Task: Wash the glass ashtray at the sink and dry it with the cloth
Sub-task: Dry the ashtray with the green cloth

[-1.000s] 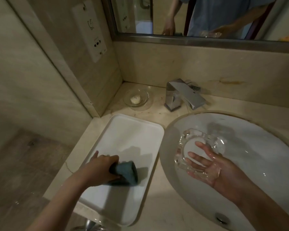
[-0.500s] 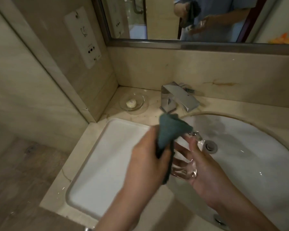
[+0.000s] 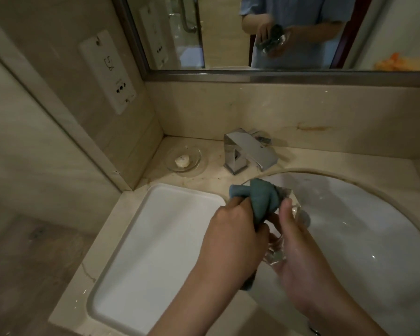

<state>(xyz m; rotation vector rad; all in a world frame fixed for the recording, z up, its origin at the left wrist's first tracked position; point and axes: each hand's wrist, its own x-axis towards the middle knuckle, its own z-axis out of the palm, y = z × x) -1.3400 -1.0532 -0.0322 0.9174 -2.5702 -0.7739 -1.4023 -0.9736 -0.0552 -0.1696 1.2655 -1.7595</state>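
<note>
My right hand (image 3: 298, 258) grips the clear glass ashtray (image 3: 275, 257) over the left edge of the white sink (image 3: 364, 229). Most of the ashtray is hidden behind my hands and the cloth; a bit of its rim shows near my right thumb. In my left hand (image 3: 230, 238) is the teal cloth (image 3: 260, 197), bunched and pressed into the ashtray from the left. One end of the cloth hangs down below my left wrist.
A white rectangular tray (image 3: 155, 251) lies on the marble counter left of the sink. A chrome faucet (image 3: 247, 151) stands behind the basin, and a glass soap dish (image 3: 183, 158) sits in the back corner. The mirror above reflects my hands.
My left hand picked the cloth up off the tray and brought it right to the ashtray. My right hand lifted the ashtray toward the sink's left edge; the cloth now presses into it.
</note>
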